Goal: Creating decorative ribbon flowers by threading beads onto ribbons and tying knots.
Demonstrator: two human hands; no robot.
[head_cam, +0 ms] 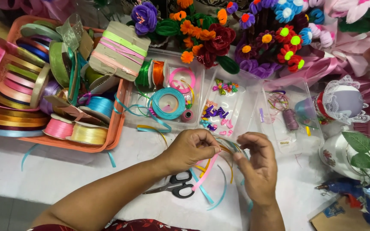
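My left hand [190, 149] and my right hand [258, 164] meet over the white table, both pinching a small bundle of thin ribbon strips [210, 164] in pink, yellow and light blue. The strips loop between my fingertips and trail down onto the table. Black-handled scissors [177, 187] lie shut just below my left hand, touching nothing I hold.
An orange basket [115, 124] full of ribbon spools stands at the left. Three clear trays sit behind my hands: spools [168, 102], small ribbon bows [219, 113], a thread spool [290, 119]. Handmade flowers [219, 38] line the back. A blue glue gun [341, 187] and a white vase [337, 154] are at right.
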